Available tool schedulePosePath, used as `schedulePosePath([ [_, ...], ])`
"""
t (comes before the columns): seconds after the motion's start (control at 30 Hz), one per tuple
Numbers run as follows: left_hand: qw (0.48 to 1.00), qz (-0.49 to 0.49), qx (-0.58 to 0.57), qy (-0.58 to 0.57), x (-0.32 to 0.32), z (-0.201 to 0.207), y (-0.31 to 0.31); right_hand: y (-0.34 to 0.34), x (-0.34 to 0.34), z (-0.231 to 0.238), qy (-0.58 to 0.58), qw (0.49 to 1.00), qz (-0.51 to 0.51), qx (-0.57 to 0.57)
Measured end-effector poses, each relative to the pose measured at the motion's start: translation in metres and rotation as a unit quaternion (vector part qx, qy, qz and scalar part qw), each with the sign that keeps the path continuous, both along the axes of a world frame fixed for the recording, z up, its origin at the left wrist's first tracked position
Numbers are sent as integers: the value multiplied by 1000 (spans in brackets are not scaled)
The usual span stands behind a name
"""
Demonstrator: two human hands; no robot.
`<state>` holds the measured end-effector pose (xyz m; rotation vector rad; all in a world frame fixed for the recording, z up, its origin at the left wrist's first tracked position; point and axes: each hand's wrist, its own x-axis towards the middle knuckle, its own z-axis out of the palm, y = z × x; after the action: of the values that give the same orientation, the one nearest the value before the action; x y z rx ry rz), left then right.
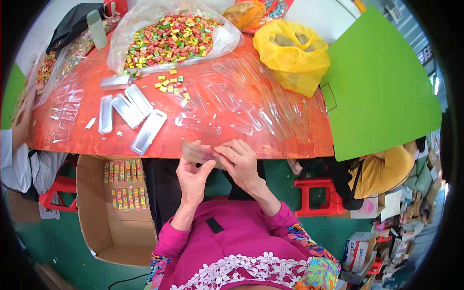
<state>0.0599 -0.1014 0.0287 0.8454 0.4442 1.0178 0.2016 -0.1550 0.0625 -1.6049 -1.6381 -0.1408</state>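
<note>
Just off the table's front edge, my left hand [192,176] grips a narrow, shiny, brownish-grey rectangular piece [195,153] whose exact kind I cannot make out. My right hand [241,162] is closed at the right end of the same piece, its fingers bent over it. Beyond my left hand lie several silver rectangular tins [149,131], some overlapping. A few small wrapped candies [169,86] are scattered farther back, in front of a large clear plastic bag [116,53] heaped with red, yellow and green wrapped candies [169,38].
Clear plastic trays [261,106] cover the right of the red table [183,130]. A yellow bag [292,58] stands behind them, beside a green board [382,92]. At lower left, a cardboard box [118,232] holds rows of packed candies [128,198]. A co-worker's sleeve [7,150] shows at left.
</note>
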Motion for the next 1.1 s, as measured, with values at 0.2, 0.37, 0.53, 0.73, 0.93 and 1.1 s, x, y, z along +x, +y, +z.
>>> schedulePosePath([
  [0.2, 999, 44, -17, 16, -16, -8, 11, 26, 40, 6, 187, 978, -14, -85],
  [0.37, 1000, 5, -8, 0, -17, -3, 9, 88, 150, 12, 339, 931, -55, -127],
  [0.53, 999, -23, -16, -18, -17, -7, 8, 144, 238, -10, 446, 879, -98, -139],
  [0.73, 998, -51, -25, -29, -23, -6, 9, 202, 279, -26, 525, 832, -96, -152],
  [0.93, 998, -58, 5, -17, -15, -8, 11, 200, 294, -16, 345, 898, -220, -163],
  [1.1, 1000, -17, -12, -9, -18, -10, 16, 126, 173, 18, 134, 983, -17, -121],
])
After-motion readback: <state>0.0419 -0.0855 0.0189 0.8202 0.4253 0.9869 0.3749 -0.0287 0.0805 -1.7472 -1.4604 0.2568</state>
